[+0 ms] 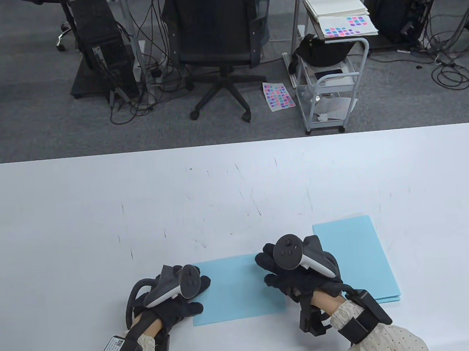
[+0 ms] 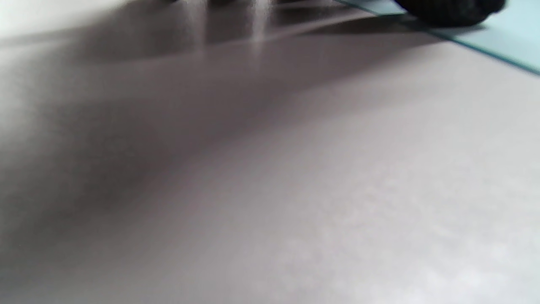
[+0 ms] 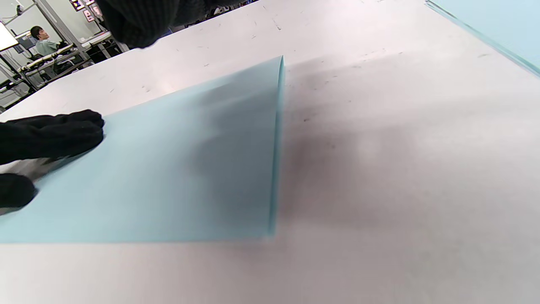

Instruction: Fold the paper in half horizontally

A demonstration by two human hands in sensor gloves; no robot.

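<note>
A light blue paper [image 1: 235, 291], already doubled over, lies flat on the white worktop [image 1: 100, 218] near its front edge, between the two gloved hands. In the right wrist view its folded edge [image 3: 276, 147] stands slightly puffed, the two layers not fully pressed together there.

The left hand [image 1: 179, 295] rests on the paper's left edge, its fingers [image 3: 55, 133] stretched out straight and lying flat on the sheet, holding nothing. The right hand [image 1: 296, 270] sits over the paper's right side, by the fold; its fingers [image 1: 265, 260] reach out onto the sheet, mostly hidden under the tracker [image 1: 289, 252], so I cannot tell whether they are curled or straight.

Just to the right of that hand lies a stack of blue sheets [image 1: 354, 259], close to the folded paper but apart from it. Beyond the worktop stand an office chair [image 1: 216, 43], a small white cart [image 1: 328, 79] with papers on top, and a colour-patch sheet [image 1: 278, 95] on the carpet.
</note>
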